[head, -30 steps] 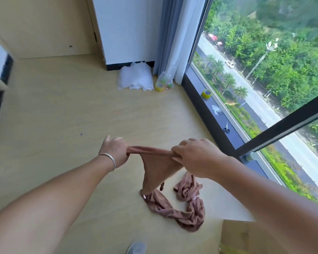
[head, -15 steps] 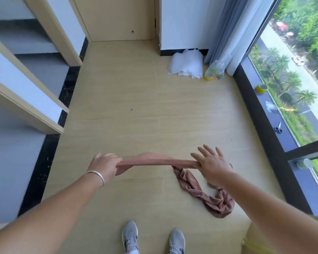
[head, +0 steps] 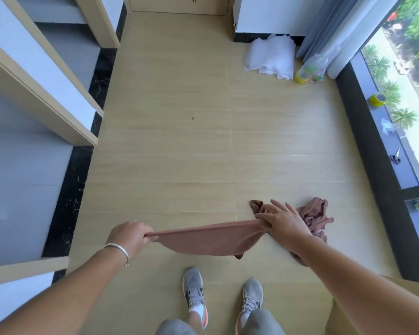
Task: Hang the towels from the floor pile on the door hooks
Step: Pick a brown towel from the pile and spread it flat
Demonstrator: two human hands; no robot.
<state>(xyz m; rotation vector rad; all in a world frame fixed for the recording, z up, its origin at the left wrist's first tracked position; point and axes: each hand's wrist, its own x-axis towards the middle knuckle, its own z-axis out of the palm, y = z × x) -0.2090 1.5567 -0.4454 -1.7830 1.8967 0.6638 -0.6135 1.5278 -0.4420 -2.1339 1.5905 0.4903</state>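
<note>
Brown towel (head: pixel 211 240) stretched taut between both hands; lower edge sagging.

The right hand (head: pixel 284 220) and forearm hid part of the floor pile (head: pixel 316 217). The frame's lower edge cut off both legs.

The landmark is the big window (head: pixel 402 97) at the right side. On its dark sill (head: pixel 382 151) stand a yellow roll of tape (head: pixel 377 99) and, further along the sill, a pair of scissors (head: pixel 395 156). At the far end of the window hangs a grey-blue curtain (head: pixel 324 27). Just beside the foot of the curtain lies a clear plastic bag (head: pixel 310 71) with yellow contents, and next to it a crumpled white cloth (head: pixel 270 56) on the wooden floor (head: pixel 179 141). Across the floor from the window are pale door frames (head: pixel 46 102). Two grey sneakers (head: pixel 195 296) stand on the floor.
</note>
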